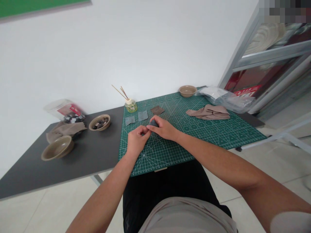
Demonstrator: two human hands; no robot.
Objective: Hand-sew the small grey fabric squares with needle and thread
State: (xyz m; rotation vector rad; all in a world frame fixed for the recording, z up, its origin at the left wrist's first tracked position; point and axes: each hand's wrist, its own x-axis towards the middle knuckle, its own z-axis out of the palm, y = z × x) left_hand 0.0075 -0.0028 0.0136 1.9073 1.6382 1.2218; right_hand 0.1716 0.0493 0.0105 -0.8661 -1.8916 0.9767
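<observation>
My right hand [166,128] is closed in a pinch, grasping the dark piece [153,123] between thumb and fingers. The dark piece is located above the left half of the green mat [170,155], in front of the brown patch [157,110]. My left hand [138,139] is positioned against the tip of the right thumb, its own thumb and fingers bent together beside the dark piece; I cannot tell whether it grips an edge of it.

Layout on the mat, behind my hands: two blue-grey patches, the outer patch [130,120] at far left and the inner patch [143,115] next to it, then the brown patch to the right. The reed bottle [131,106] stands upright behind the blue-grey patches, with thin sticks leaning left out of its neck. The rear bowl [187,91] sits at the back edge, near the plastic bag [225,97]. The right cloth [209,112] lies crumpled in front of that bag.

Layout on the grey table [97,155], left of the mat: the chip bowl [99,123] contains dark and brown bits. The near bowl [57,148] is located forward of the left cloth [65,131]. The clear jar [64,111] lies on its side behind this cloth, with dark and pale pieces at its right end
</observation>
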